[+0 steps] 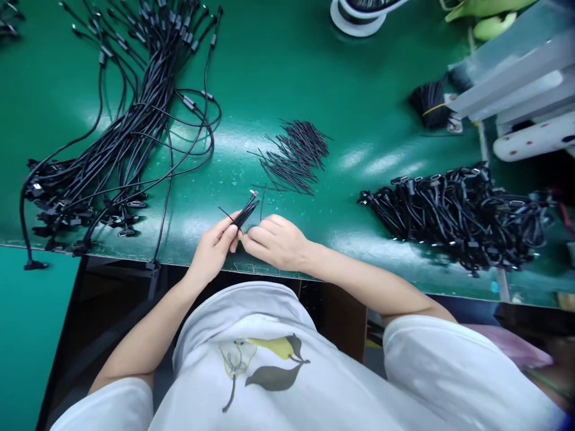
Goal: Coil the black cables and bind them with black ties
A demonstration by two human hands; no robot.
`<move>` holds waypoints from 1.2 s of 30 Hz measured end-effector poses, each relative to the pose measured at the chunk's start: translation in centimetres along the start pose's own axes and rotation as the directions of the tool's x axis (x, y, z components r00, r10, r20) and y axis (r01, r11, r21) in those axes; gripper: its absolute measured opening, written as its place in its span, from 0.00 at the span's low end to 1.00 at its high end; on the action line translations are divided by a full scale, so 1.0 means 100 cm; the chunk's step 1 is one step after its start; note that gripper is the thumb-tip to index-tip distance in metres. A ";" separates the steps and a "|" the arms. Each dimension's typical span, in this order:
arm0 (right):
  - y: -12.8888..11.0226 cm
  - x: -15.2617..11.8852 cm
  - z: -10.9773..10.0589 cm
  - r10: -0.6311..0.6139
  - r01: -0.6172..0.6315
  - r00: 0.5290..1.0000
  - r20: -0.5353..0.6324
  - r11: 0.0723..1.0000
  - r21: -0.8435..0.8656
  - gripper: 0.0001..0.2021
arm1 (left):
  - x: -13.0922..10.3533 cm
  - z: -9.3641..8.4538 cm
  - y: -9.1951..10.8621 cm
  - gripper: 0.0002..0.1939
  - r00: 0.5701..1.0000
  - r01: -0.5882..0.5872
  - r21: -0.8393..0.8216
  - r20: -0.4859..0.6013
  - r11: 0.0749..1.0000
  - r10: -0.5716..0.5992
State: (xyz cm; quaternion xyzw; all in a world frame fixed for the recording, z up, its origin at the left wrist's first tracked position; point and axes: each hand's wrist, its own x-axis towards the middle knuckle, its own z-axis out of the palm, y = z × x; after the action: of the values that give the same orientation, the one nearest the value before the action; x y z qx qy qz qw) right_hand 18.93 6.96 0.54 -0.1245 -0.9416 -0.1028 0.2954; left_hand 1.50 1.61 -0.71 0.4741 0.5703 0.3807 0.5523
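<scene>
Near the table's front edge, my left hand (215,244) is closed around a folded black cable (245,214) whose metal plug points up and away. A thin black tie crosses the cable, one end sticking out to the left. Just right of it, my right hand (276,242) pinches the tie's other end close to the bundle; its fingertips are partly hidden. Beyond my hands lies a pile of short black ties (299,154). A large heap of loose black cables (144,114) spreads over the left, and a stack of bundled cables (453,215) lies at the right.
The green table (278,72) has a white spool (358,21) at the back. Toward the back right are a banded bunch of black ties (430,105), grey-white trays (516,78) and a white spotted roll (534,140). The table's front edge runs just before my body.
</scene>
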 end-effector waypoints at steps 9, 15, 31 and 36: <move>-0.003 0.012 0.004 -0.021 0.020 0.998 0.058 1.000 0.018 0.10 | -0.011 -0.007 -0.002 0.13 0.985 -0.131 0.237 0.141 0.963 0.100; 0.004 0.018 -0.014 -0.209 0.236 0.929 0.304 0.970 -0.055 0.09 | -0.011 -0.012 -0.014 0.18 0.968 0.108 0.046 0.221 0.993 -0.115; -0.001 0.032 -0.006 -0.266 0.310 0.785 0.560 0.951 0.016 0.17 | 0.004 0.008 -0.006 0.11 0.933 0.359 -0.529 0.186 0.769 -0.307; 0.003 0.032 0.004 0.158 -0.214 0.777 0.609 0.977 0.020 0.11 | 0.022 0.016 -0.004 0.10 0.933 0.202 -0.731 -0.058 0.651 -0.354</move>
State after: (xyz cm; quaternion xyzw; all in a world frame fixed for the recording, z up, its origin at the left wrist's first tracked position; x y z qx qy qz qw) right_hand 16.29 7.93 2.15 -0.2300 -0.9731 0.0134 -0.0062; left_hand 3.13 3.53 -1.84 0.0887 0.4947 0.5269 0.6853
